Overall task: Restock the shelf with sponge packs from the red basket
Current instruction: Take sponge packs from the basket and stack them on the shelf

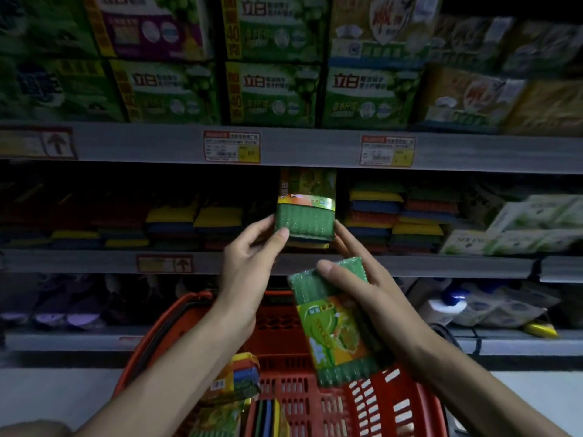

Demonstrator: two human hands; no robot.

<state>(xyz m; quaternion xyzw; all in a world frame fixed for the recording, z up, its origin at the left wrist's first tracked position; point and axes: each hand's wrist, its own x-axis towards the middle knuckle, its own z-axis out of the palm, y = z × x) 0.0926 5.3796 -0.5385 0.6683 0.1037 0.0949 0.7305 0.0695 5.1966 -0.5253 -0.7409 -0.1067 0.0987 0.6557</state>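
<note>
A green sponge pack (305, 212) with a yellow-orange label stands upright at the front of the middle shelf (94, 261), on top of other sponges. My left hand (252, 257) pinches its lower left corner between thumb and fingers. My right hand (356, 279) holds a second green sponge pack (334, 323) under its thumb, tilted above the red basket (391, 402), while its fingertips touch the lower right edge of the shelf pack. More sponge packs (233, 380) lie inside the basket.
Stacks of yellow, blue, red and green sponges (397, 212) fill the middle shelf on both sides. Green detergent boxes (271, 93) crowd the shelf above. White boxes (530, 225) sit at the right. Bottles and bags (473, 307) occupy the lower shelf.
</note>
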